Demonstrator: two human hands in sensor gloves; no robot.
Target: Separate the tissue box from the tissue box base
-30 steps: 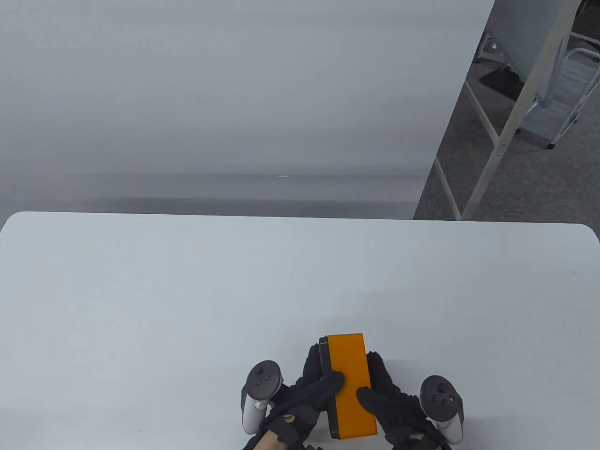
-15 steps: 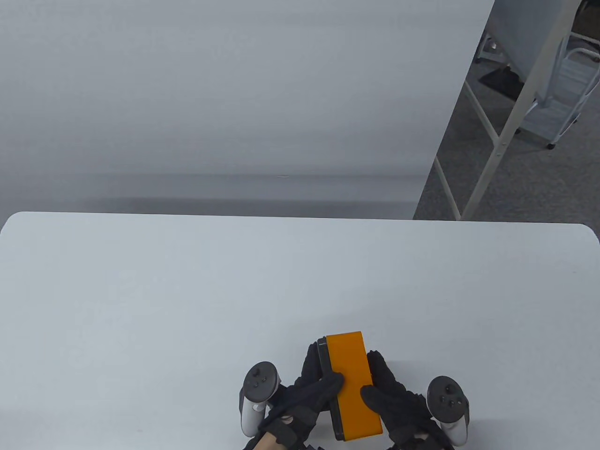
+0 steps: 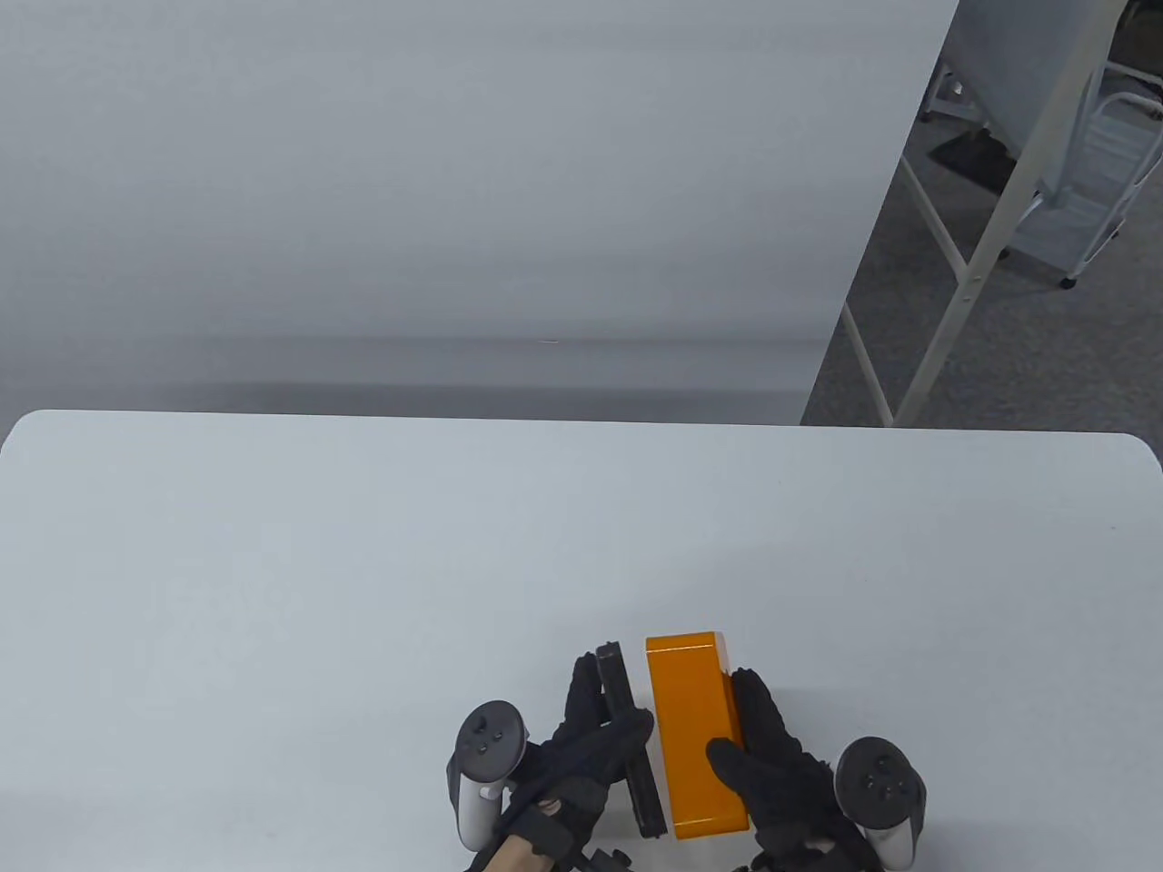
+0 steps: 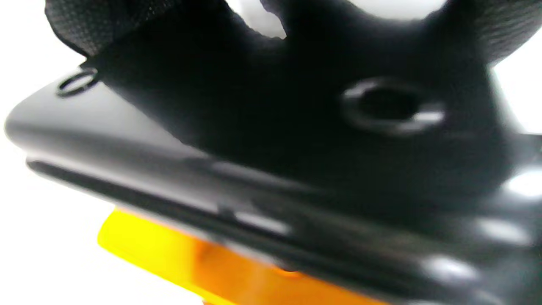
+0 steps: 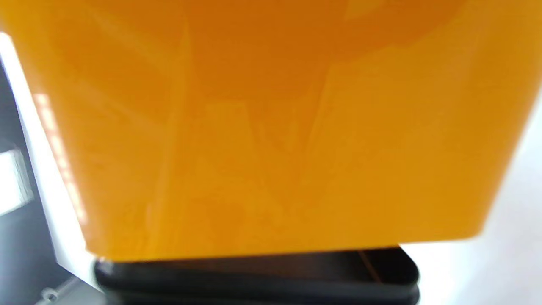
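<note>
The orange tissue box (image 3: 695, 731) and the thin black base (image 3: 629, 740) stand on edge side by side near the table's front edge, with a narrow gap between them. My left hand (image 3: 591, 740) grips the black base, thumb over its top edge. My right hand (image 3: 759, 758) grips the orange box from its right side. In the left wrist view the black base (image 4: 169, 169) fills the frame under my glove, the orange box (image 4: 203, 262) showing below it. In the right wrist view the orange box (image 5: 271, 127) fills the frame, the black base (image 5: 254, 275) at its lower edge.
The white table (image 3: 363, 563) stretches out ahead of my hands to a white backdrop (image 3: 436, 182) at its far edge. At the upper right, off the table, stand a white metal frame (image 3: 981, 245) and a cart (image 3: 1090, 182) on the grey floor.
The black base and the orange box were pressed together; now they have come apart. My left hand moved the base left and my right hand moved the box right.
</note>
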